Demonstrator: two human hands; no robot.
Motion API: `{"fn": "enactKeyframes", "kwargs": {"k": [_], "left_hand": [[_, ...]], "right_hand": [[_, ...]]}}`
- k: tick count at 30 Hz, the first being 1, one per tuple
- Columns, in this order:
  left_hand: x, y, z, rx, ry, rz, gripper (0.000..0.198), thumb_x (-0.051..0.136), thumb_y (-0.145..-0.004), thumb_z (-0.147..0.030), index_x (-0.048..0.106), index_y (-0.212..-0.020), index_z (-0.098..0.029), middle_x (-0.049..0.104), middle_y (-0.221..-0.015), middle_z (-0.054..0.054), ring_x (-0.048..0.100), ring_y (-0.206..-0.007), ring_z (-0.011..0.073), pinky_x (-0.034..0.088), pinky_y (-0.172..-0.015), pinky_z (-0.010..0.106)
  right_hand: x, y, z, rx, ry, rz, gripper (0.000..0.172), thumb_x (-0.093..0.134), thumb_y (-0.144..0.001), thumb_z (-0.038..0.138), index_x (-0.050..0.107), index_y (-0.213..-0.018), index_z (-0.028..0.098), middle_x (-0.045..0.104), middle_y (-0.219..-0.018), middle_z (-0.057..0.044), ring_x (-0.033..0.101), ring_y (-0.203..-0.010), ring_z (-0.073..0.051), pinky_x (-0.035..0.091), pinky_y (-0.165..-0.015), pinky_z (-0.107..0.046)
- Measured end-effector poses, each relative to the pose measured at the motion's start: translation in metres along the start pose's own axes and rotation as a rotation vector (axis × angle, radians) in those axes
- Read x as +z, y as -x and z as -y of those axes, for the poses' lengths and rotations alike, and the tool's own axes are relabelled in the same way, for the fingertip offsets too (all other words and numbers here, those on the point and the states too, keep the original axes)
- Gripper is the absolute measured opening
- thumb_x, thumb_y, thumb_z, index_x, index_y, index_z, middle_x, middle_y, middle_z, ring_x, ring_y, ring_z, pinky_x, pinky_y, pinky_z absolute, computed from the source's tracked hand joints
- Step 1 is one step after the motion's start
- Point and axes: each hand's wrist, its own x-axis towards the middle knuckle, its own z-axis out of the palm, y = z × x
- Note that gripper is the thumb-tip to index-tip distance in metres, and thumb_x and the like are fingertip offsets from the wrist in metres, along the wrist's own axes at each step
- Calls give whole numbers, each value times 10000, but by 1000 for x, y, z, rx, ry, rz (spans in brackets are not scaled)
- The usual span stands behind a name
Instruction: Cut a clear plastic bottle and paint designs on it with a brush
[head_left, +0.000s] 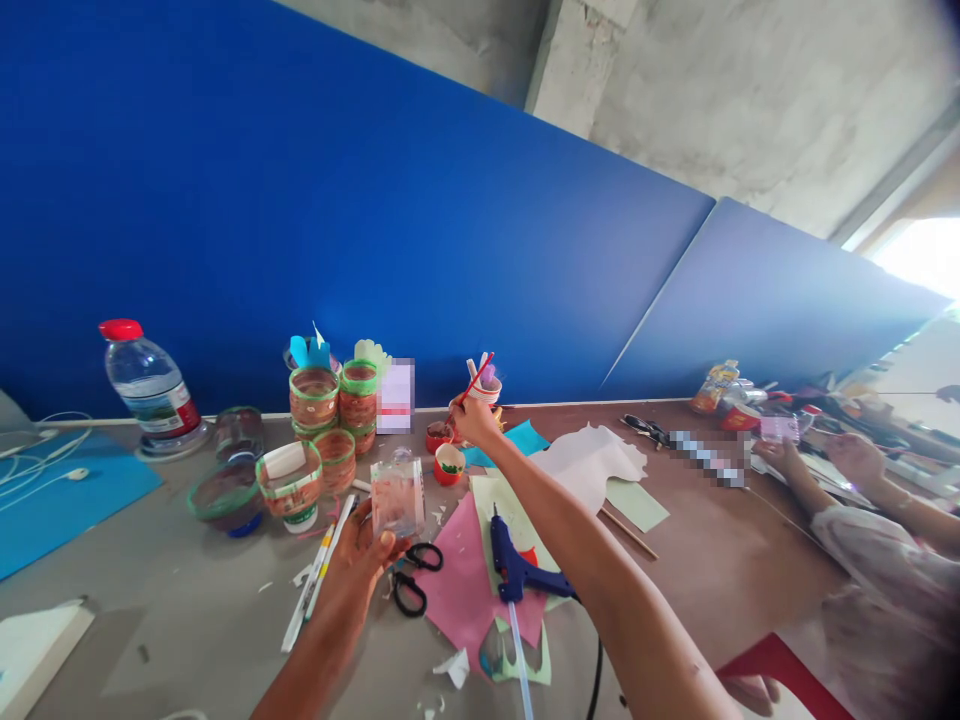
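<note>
My left hand is closed around a clear plastic cup with reddish smears on its wall, held above the table. My right hand reaches forward, gripping a thin red paintbrush whose handle slants up to the right. Beneath that hand stands a small paper cup with dark red paint; whether the bristles touch it I cannot tell. Nearer me is a red paper cup with green inside. Black-handled scissors lie just right of my left hand, and markers to its left.
Stacked red-brown, green-rimmed cups and a large water bottle stand left. A blue glue gun lies on pink paper, its cord running toward me. White paper lies beyond. At right, another person's hands are at work.
</note>
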Motion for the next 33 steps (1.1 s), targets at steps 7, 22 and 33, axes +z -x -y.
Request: {"fn": "enactKeyframes", "kwargs": {"k": [7, 22, 33], "left_hand": [[-8, -7, -2, -81, 8, 53, 760, 854, -513, -446, 516, -1161, -234, 697, -1017, 64, 692, -748, 215, 524, -782, 381], [0, 6, -20, -83, 69, 92, 526, 814, -580, -426, 578, -1001, -217, 689, -834, -3, 681, -744, 208, 495, -795, 377], [-1, 9, -18, -117, 213, 161, 325, 789, -645, -435, 597, -716, -182, 721, -795, 37, 678, -733, 199, 502, -760, 362]], "right_hand": [[9, 8, 1, 5, -99, 7, 111, 545, -767, 134, 601, -687, 186, 620, -696, -17, 581, -697, -163, 447, -693, -261], [-66, 56, 9, 135, -822, -228, 306, 581, -703, 501, 479, -667, 215, 491, -538, 32, 378, -429, -93, 326, -435, -244], [-40, 136, 36, 266, -1463, -45, 238, 741, -682, 337, 547, -631, 209, 532, -555, 26, 348, -403, -73, 296, -410, -246]]}}
